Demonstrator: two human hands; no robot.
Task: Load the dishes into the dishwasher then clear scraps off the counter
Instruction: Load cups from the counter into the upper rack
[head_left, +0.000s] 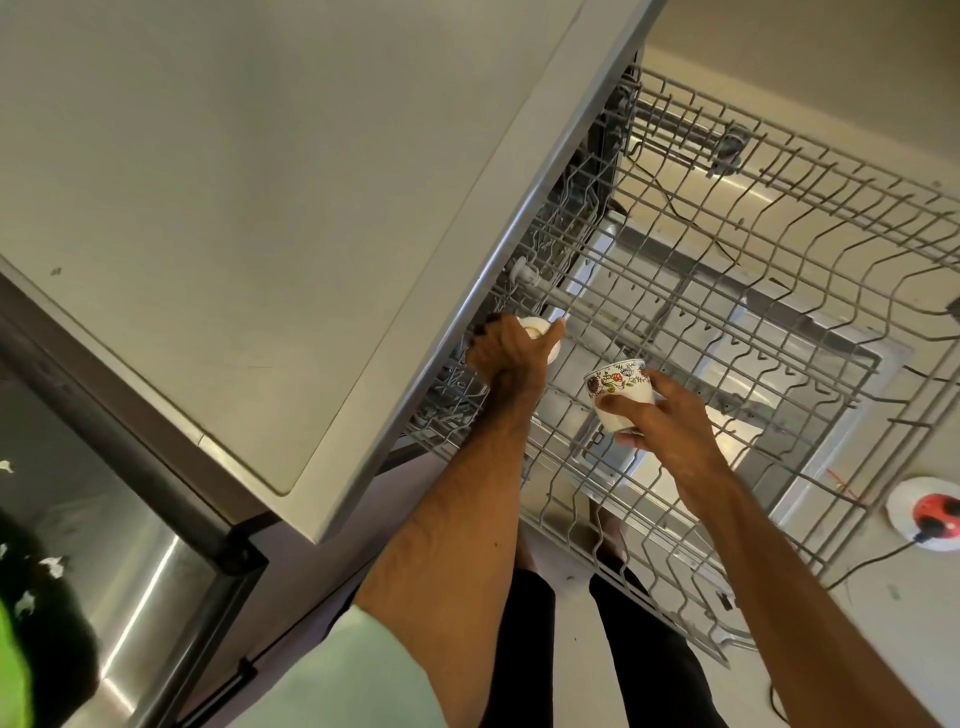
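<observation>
Head view, looking steeply down past the edge of a pale bench (234, 182) onto a pulled-out wire dishwasher rack (753, 358).

Left grip (501, 353): clenched round a plain white cup (551, 356). Fingers curl over the cup's top and thumb side. The cup sits at the rack's near-left part, just under the overhanging bench edge. Contact between cup and rack wires cannot be confirmed, as the hand covers the underside.

Right grip (670, 421): grasping a white cup with a red and dark floral pattern (615, 382). The thumb lies across the cup's side and the fingers wrap behind. The cup is tilted, its rim turned up and to the left, and it is held above the middle of the rack, apart from the white cup.

The rest of the rack carries no dishes that can be seen. Through its wires shows the steel inner face of the lowered dishwasher door (826, 462).

Other items noted: a stainless appliance front (130, 545) below the bench at lower left; a round white and red object (930, 512) on the floor at right with a dark cable running from it; a pale green sleeve (374, 670) on the left arm; dark trouser legs (524, 649) below the rack.
</observation>
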